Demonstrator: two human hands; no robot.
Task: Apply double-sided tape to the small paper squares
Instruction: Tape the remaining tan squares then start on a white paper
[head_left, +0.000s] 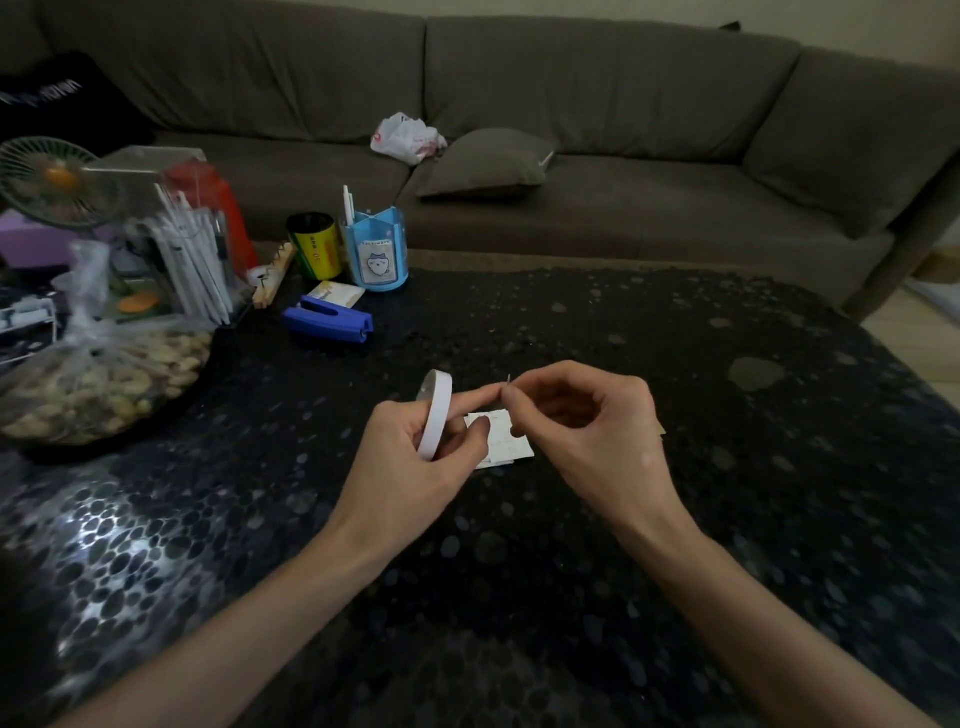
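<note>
A white roll of double-sided tape (435, 413) stands on edge in my left hand (415, 457), which grips it with curled fingers; the forefinger stretches right toward the other hand. My right hand (582, 421) pinches a tiny white bit of tape (508, 380) at its thumb and forefinger tips, touching the left forefinger tip. Beneath both hands, small white paper squares (506, 441) lie stacked on the dark pebble-patterned table (519, 571), partly hidden by my fingers.
A blue stapler (328, 319), a blue pen holder (375, 254) and a yellow-black can (314, 244) stand at the back left. A bag of nuts (98, 379), a clear box of pens (182, 249) and a small fan (49, 179) crowd the left edge. A brown sofa (571, 130) lies behind.
</note>
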